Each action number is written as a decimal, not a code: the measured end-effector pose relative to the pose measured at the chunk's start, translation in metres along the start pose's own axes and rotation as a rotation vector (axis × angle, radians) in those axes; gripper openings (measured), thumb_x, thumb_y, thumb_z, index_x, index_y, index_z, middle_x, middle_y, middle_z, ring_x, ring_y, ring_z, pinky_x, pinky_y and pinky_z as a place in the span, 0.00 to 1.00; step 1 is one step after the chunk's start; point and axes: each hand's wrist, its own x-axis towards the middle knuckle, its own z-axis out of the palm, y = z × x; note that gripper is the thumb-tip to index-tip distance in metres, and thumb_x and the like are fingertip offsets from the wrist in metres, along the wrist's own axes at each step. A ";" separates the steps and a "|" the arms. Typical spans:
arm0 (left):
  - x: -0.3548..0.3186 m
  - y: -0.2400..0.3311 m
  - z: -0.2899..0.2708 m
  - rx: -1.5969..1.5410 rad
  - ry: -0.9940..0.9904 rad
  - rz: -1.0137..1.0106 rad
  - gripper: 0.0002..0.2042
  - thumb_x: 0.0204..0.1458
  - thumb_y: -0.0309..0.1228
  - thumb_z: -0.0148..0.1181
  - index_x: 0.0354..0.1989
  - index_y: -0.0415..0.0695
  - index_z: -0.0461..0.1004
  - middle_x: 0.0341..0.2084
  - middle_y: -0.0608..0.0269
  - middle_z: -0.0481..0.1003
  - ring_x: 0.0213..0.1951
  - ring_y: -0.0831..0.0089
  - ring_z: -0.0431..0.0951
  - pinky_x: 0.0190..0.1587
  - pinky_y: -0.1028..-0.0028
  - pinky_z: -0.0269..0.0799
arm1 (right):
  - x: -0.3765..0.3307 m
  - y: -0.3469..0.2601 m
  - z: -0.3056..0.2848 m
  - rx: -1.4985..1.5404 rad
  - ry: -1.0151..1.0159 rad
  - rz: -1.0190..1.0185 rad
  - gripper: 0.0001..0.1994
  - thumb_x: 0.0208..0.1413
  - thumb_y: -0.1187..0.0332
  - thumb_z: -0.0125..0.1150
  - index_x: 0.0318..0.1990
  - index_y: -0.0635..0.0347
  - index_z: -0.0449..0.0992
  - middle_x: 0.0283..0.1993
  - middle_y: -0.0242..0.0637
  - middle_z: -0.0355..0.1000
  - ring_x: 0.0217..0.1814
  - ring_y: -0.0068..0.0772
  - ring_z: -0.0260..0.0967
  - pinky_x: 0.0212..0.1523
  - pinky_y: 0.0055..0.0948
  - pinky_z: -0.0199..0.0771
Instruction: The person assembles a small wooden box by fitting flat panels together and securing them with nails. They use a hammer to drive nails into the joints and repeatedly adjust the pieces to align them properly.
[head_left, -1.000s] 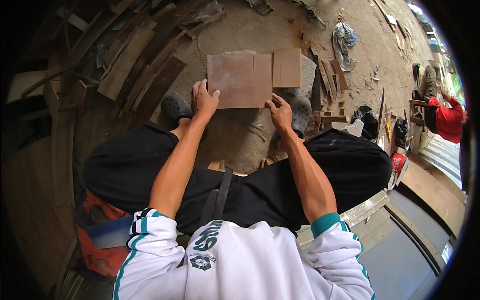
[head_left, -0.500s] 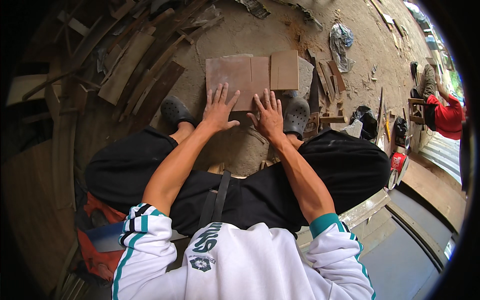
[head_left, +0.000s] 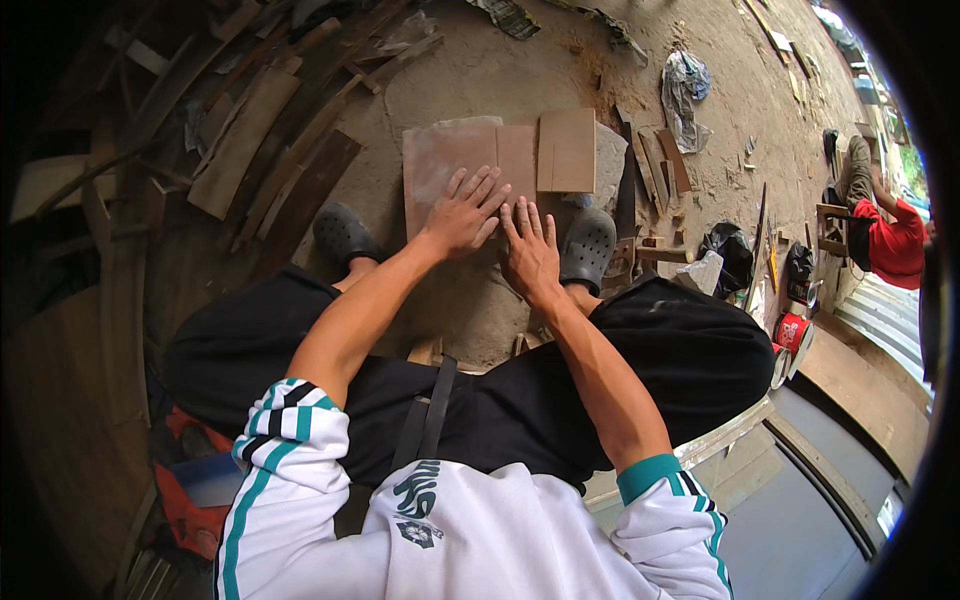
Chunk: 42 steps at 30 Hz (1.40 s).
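A flat, reddish-brown board (head_left: 445, 160) with a pale dusty patch lies between my feet, and a thin line runs down its right part. My left hand (head_left: 464, 212) rests on it, palm down with fingers stretched out. Beside it, my right hand (head_left: 530, 250) also lies flat, its fingertips at the board's lower right edge. Nothing is gripped by either hand. Just right of this board is a smaller tan board (head_left: 566, 150), also marked with a line, lying over a grey slab (head_left: 610, 165).
My grey clogs (head_left: 347, 234) stand on both sides. Stacked wood planks (head_left: 245, 150) fill the left. On the right are wood strips (head_left: 650, 165), crumpled plastic (head_left: 685, 95), a black bag (head_left: 730, 250) and a red can (head_left: 793, 332). A person in red (head_left: 893, 245) sits at far right.
My left hand has slid right across the board, close to my right hand. My right hand has shifted slightly left and down. The whole view has tilted a little.
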 end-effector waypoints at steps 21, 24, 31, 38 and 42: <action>0.037 -0.026 0.011 -0.141 -0.032 0.148 0.28 0.60 0.45 0.47 0.69 0.54 0.59 0.71 0.56 0.52 0.72 0.58 0.47 0.72 0.53 0.33 | 0.003 0.003 -0.004 0.034 -0.010 0.022 0.32 0.56 0.67 0.51 0.70 0.55 0.55 0.74 0.49 0.48 0.77 0.45 0.44 0.73 0.50 0.42; 0.037 -0.052 -0.004 -0.047 -0.154 -0.007 0.29 0.62 0.48 0.43 0.71 0.52 0.55 0.72 0.57 0.49 0.73 0.57 0.44 0.71 0.49 0.31 | 0.003 0.003 -0.005 0.047 -0.020 0.037 0.33 0.55 0.69 0.50 0.70 0.54 0.55 0.75 0.48 0.48 0.77 0.45 0.44 0.73 0.50 0.42; 0.005 -0.122 -0.012 -0.040 0.064 -1.042 0.36 0.62 0.52 0.37 0.73 0.44 0.42 0.73 0.45 0.38 0.74 0.50 0.34 0.71 0.46 0.26 | 0.003 0.006 0.006 0.061 0.011 0.036 0.33 0.54 0.68 0.53 0.70 0.50 0.55 0.75 0.45 0.47 0.78 0.45 0.43 0.74 0.50 0.41; -0.035 -0.047 -0.016 -0.612 0.142 -1.091 0.37 0.58 0.52 0.50 0.65 0.31 0.59 0.63 0.36 0.61 0.64 0.47 0.62 0.64 0.61 0.58 | 0.009 0.003 0.013 0.368 0.230 0.186 0.34 0.54 0.61 0.60 0.68 0.57 0.59 0.74 0.52 0.48 0.76 0.58 0.43 0.73 0.48 0.45; -0.035 -0.025 -0.014 -0.620 0.197 -1.127 0.39 0.57 0.55 0.51 0.65 0.31 0.59 0.62 0.36 0.61 0.64 0.45 0.61 0.65 0.60 0.57 | 0.028 0.012 0.023 0.837 0.361 0.463 0.34 0.53 0.62 0.61 0.66 0.67 0.60 0.68 0.60 0.56 0.71 0.58 0.53 0.69 0.39 0.54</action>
